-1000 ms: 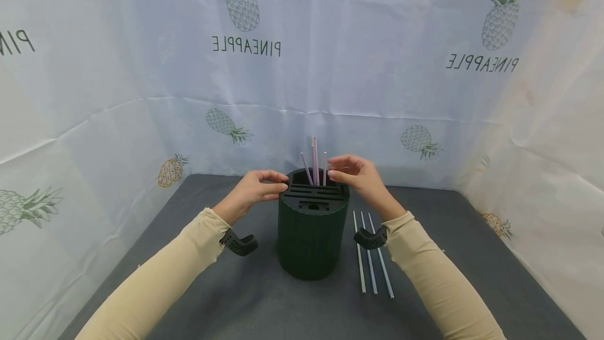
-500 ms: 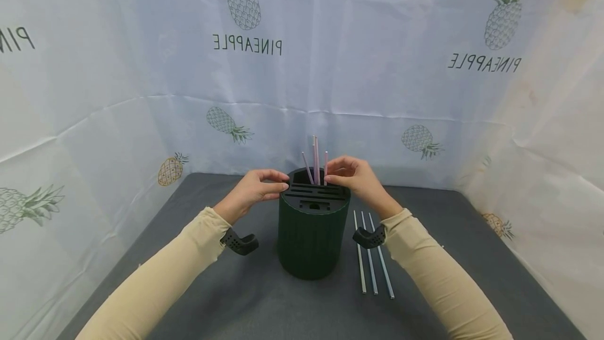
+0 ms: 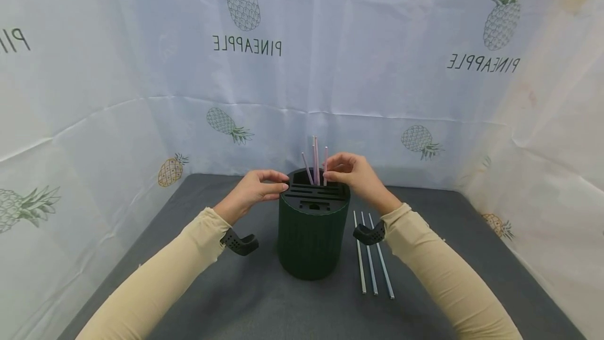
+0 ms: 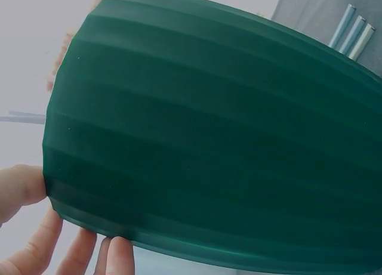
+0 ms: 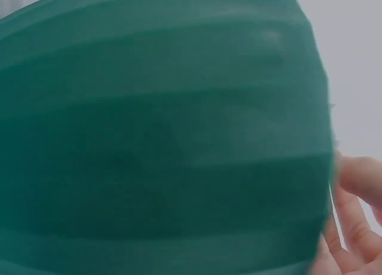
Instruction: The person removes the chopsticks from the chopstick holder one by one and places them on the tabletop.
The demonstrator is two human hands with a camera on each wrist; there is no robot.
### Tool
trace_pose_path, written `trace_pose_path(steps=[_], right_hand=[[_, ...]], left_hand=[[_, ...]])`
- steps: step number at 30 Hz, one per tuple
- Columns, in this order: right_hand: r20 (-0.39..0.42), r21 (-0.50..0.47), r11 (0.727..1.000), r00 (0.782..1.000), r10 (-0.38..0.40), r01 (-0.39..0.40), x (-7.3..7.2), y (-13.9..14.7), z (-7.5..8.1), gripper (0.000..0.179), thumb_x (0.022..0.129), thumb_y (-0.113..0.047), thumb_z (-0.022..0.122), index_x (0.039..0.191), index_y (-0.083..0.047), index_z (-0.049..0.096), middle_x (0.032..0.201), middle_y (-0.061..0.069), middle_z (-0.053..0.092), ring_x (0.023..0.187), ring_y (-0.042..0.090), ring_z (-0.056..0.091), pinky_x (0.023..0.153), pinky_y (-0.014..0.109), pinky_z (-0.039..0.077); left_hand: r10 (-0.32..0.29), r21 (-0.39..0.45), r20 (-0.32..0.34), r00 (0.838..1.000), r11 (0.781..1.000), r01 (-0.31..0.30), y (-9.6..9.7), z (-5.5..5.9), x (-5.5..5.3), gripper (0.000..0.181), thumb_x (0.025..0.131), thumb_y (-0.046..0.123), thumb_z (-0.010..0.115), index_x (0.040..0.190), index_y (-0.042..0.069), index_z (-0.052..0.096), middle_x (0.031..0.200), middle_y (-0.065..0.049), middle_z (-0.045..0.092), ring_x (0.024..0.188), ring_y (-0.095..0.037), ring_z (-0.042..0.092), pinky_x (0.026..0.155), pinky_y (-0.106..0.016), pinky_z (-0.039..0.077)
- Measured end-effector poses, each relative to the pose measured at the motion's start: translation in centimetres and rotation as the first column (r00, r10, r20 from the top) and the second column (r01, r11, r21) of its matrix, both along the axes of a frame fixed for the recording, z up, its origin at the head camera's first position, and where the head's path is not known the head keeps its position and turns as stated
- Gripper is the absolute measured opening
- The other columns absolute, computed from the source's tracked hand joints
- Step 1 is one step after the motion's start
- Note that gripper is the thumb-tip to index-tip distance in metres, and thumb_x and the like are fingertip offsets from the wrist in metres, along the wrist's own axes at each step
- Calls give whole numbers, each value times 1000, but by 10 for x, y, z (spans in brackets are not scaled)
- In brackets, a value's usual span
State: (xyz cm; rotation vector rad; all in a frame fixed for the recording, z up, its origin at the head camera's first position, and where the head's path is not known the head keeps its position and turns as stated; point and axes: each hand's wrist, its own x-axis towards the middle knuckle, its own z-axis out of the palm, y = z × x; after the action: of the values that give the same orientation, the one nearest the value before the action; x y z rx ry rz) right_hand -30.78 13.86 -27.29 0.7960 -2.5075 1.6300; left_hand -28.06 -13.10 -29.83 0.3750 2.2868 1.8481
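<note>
A ribbed green container (image 5: 173, 132) fills most of the view, the right hand (image 5: 356, 227) perhaps touching its edge.

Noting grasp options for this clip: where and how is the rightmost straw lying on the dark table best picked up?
Probably by its near half, from above, with thumb and finger pinching across its width. The rightmost straw is long, thin and flat on the table, and its gap from the middle straw widens toward the near end, leaving more finger room.

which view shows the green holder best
The head view: it shows the green holder from slotted top to base. The left wrist view shows its ribbed side, cropped; the right wrist view, a tighter crop.
</note>
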Motion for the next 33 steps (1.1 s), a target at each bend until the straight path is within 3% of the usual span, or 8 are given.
trace_pose_path(steps=[5,10,13,20,23,25,28,33], right_hand=[[-38,-141,990,999,9,-15,2,4,19,14,88,-8,72,100,-6,65,107,2,67,91,11,68,85,33,59],[-119,-342,936,992,46,-84,4,13,44,16,86,1,70,95,-13,68,100,-4,69,90,12,69,84,30,59],[-159,-471,874,986,52,-122,4,21,61,18,85,6,69,94,-10,69,101,0,69,89,13,70,83,29,59],[-194,-732,666,981,-1,-144,5,48,95,20,83,13,66,99,2,69,102,10,64,82,18,67,78,31,61],[-162,-781,617,986,-45,-100,5,63,99,24,82,13,68,104,4,69,101,11,66,81,19,67,76,31,61],[-122,-793,606,990,-68,-56,4,73,96,26,81,12,69,106,4,69,99,10,67,81,19,68,75,30,61],[-37,-778,628,996,-86,26,2,88,82,29,81,10,70,109,1,70,96,8,67,82,17,69,75,27,61],[95,-655,739,987,-128,159,-11,109,41,29,83,3,71,111,-7,72,93,2,69,86,13,70,76,24,60]], left_hand=[[-7,1,-6,1000,1000,7,0,-2,-1,37,94,14,65,127,-1,58,133,-18,53,117,-26,58,101,-41,51],[-7,2,-4,1000,1000,7,1,-2,-1,37,94,15,65,127,0,59,132,-17,53,117,-26,58,101,-41,51],[-7,-1,-7,1000,1000,7,0,-1,-1,37,94,15,65,127,0,58,132,-17,54,117,-26,58,100,-41,51],[0,-5,0,1000,1000,0,1,1,-2,35,94,14,65,126,2,60,131,-15,55,118,-26,58,99,-39,52],[-7,-9,-9,1000,1000,7,0,0,-2,36,94,15,65,127,1,59,132,-16,54,118,-27,58,100,-40,52],[-4,-9,-3,1000,1000,4,1,0,-2,36,94,14,65,127,2,59,132,-15,55,118,-26,58,100,-40,52],[1,-8,3,1000,1000,-1,1,0,-2,36,93,14,65,127,3,60,132,-15,55,118,-26,58,100,-40,52],[8,-2,7,1000,1000,-8,1,0,-1,35,93,13,66,126,3,60,131,-14,55,117,-25,59,102,-42,50]])
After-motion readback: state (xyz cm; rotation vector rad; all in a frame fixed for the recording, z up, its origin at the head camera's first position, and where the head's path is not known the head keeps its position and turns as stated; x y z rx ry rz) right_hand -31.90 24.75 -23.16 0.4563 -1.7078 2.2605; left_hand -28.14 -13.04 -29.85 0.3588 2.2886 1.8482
